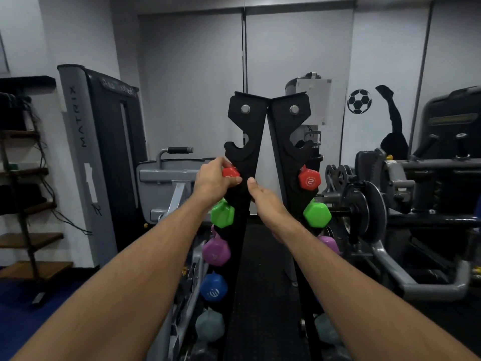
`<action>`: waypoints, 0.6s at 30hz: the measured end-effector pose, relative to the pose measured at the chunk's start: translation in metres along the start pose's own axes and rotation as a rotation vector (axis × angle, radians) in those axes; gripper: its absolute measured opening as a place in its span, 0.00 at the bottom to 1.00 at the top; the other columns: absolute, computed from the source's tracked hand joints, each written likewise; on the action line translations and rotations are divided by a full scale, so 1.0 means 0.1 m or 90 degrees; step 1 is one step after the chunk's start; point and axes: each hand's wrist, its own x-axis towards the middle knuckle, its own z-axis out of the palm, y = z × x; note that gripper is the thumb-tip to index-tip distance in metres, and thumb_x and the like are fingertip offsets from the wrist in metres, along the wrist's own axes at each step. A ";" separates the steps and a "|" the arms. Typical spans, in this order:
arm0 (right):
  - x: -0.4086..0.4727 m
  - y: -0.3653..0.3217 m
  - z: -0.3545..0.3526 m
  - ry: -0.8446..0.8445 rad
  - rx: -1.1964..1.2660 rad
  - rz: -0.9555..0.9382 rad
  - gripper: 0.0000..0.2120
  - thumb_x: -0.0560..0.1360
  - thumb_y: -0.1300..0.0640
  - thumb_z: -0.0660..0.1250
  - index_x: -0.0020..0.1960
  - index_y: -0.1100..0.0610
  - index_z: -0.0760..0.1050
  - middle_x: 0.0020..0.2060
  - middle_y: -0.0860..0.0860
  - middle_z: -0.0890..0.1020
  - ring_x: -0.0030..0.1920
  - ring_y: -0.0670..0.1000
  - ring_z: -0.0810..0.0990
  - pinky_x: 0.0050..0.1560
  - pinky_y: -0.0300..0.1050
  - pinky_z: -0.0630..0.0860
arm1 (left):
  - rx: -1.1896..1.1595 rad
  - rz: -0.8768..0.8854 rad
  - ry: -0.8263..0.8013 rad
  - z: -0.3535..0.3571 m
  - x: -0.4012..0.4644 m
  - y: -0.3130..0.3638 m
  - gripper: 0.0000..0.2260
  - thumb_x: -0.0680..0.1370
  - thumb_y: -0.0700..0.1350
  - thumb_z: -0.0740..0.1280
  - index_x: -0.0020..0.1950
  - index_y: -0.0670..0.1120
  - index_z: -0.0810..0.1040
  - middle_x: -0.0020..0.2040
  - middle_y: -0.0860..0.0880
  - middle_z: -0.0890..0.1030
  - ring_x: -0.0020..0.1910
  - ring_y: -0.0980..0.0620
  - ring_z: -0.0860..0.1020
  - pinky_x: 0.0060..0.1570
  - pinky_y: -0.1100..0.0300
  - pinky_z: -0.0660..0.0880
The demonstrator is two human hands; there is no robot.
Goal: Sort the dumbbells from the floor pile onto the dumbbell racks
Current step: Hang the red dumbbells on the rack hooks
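A tall black A-shaped dumbbell rack [268,142] stands straight ahead, its top hooks bare. My left hand [214,179] grips a red dumbbell [230,172] at the rack's left side, second hook from the top. My right hand [264,198] rests with relaxed fingers against the rack's middle, holding nothing that shows. Another red dumbbell [309,179] sits on the right side. Below hang green dumbbells [222,214] [317,214], purple ones [216,252] [329,244], a blue one [214,288] and grey-teal ones [209,325] [325,328].
A grey Matrix weight machine [96,142] stands left of the rack, with a wooden shelf unit [28,204] further left. On the right are a plate-loaded machine [364,214] and other gym equipment [429,183]. Blue floor [31,308] shows at lower left.
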 end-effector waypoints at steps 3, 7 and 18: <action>0.00 0.01 -0.01 -0.004 -0.008 -0.004 0.34 0.84 0.34 0.52 0.82 0.53 0.62 0.81 0.49 0.65 0.80 0.51 0.63 0.81 0.54 0.59 | -0.043 -0.005 0.015 0.03 -0.01 -0.04 0.22 0.72 0.51 0.79 0.61 0.46 0.77 0.57 0.47 0.81 0.55 0.48 0.80 0.59 0.46 0.80; 0.00 -0.01 0.01 -0.013 -0.022 -0.004 0.40 0.78 0.27 0.52 0.82 0.51 0.63 0.80 0.47 0.66 0.80 0.50 0.64 0.81 0.58 0.59 | -0.042 0.010 0.017 0.05 -0.02 -0.05 0.22 0.73 0.51 0.78 0.62 0.45 0.77 0.58 0.46 0.81 0.56 0.48 0.80 0.59 0.49 0.79; -0.06 0.00 0.03 0.001 -0.029 -0.013 0.50 0.69 0.20 0.50 0.82 0.47 0.60 0.80 0.48 0.68 0.79 0.52 0.65 0.80 0.61 0.60 | -0.043 -0.012 -0.018 0.02 -0.07 0.01 0.23 0.75 0.50 0.77 0.66 0.45 0.75 0.59 0.46 0.80 0.56 0.49 0.79 0.60 0.51 0.78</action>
